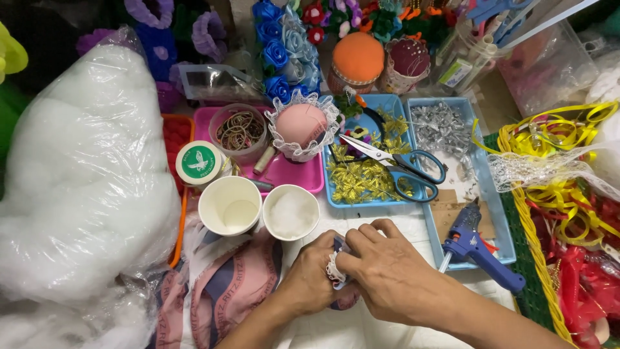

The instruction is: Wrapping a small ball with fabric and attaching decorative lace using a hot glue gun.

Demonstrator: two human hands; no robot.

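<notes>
A small lace-trimmed piece (336, 268), white frill on a dark blue body, sits low at the centre of the view, pinched between both hands and mostly covered by them. The left hand (313, 278) curls its fingers (323, 249) round it from the left; the right hand (387, 274) bends its fingers (365, 236) closed over the top. Beneath lies pink printed cloth (226, 294) on a white surface (361, 329).

Just beyond the hands stand two paper cups: one empty (229, 205), one filled with white stuffing (292, 212). To the right a blue glue gun (481, 249) lies across the edge of a light blue tray (500, 220). One pair of scissors (397, 165) with blue handles rests on gold trimmings in a second blue tray (332, 197). A pink tray (284, 174) carries a lace-edged pink cushion (302, 126) and a clear tub of rubber bands (240, 131).

A large clear bag of white stuffing (84, 174) crowds the left side; a basket of yellow and red ribbon (568, 194) closes the right. Blue fabric roses (281, 52) and an orange cushion (357, 59) line the far edge. Open room is only the small patch round the hands.
</notes>
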